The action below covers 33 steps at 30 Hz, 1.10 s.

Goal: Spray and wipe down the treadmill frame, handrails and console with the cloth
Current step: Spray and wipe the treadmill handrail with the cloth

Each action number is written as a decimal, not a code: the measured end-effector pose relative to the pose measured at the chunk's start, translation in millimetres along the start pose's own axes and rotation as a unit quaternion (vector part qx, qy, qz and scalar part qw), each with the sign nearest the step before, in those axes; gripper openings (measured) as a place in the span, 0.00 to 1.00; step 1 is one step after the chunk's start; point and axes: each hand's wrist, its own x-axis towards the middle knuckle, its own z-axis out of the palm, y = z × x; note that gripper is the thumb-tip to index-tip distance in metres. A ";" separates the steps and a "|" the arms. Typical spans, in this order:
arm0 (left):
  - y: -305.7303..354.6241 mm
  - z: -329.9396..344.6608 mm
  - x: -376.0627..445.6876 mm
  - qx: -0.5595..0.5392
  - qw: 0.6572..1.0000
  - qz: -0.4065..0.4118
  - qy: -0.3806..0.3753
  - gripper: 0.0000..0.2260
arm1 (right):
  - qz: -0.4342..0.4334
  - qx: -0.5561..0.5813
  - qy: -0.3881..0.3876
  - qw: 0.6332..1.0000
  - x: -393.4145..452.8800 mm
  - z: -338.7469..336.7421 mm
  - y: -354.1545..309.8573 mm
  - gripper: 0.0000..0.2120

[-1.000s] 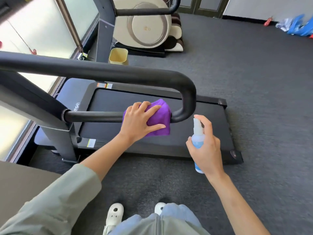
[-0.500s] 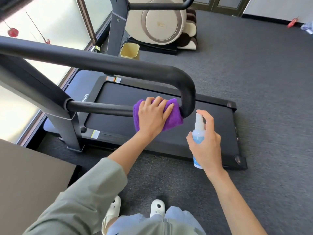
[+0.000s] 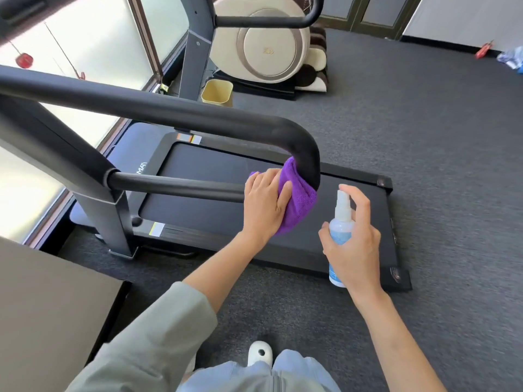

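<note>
A black treadmill stands before me with its belt deck [image 3: 215, 205] on the grey carpet. Its black handrail [image 3: 158, 108] runs from the upper left and bends down in a U to a lower bar [image 3: 175, 185]. My left hand [image 3: 266, 205] presses a folded purple cloth [image 3: 297, 199] against the inside of the bend, where the lower bar meets the curve. My right hand [image 3: 353, 244] holds a small clear spray bottle [image 3: 341, 224] with blue liquid upright, just right of the bend, forefinger over the white nozzle. The console is out of view.
A dark flat surface [image 3: 48, 306] sits at the lower left. The handrail's grey upright post [image 3: 104, 210] rises at left beside frosted windows. A yellow bin [image 3: 217, 91] and a cream massage chair [image 3: 268, 43] stand behind. My white shoe [image 3: 259, 353] is on the carpet.
My left hand slid the purple cloth to the right along the lower bar into the handrail's bend. My right hand and the spray bottle stayed beside it. The camera shifted slightly.
</note>
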 end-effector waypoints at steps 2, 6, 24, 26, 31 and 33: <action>-9.2 0.6 -0.2 0.060 0.997 0.016 -0.038 0.26 | 0.003 -0.001 -0.005 1.000 -1.0 2.1 0.5 0.33; -29.5 -13.2 3.9 0.152 0.982 0.078 -0.082 0.25 | 0.001 -0.001 -0.016 1.000 -8.1 8.2 -0.6 0.33; -74.5 -54.6 18.9 0.302 0.944 0.015 -0.132 0.28 | 0.021 -0.021 -0.027 0.999 -22.4 51.5 -14.7 0.32; -56.3 -37.0 24.8 0.293 0.945 0.030 -0.143 0.24 | 0.025 -0.021 -0.026 0.999 -24.6 52.6 -16.3 0.32; -37.0 -17.9 27.6 0.262 0.952 0.061 -0.148 0.24 | 0.023 -0.018 -0.021 0.999 -25.2 57.3 -27.2 0.33; -51.1 -29.0 25.2 0.241 0.959 0.061 -0.135 0.24 | 0.015 -0.021 -0.022 0.999 -23.6 60.3 -32.7 0.32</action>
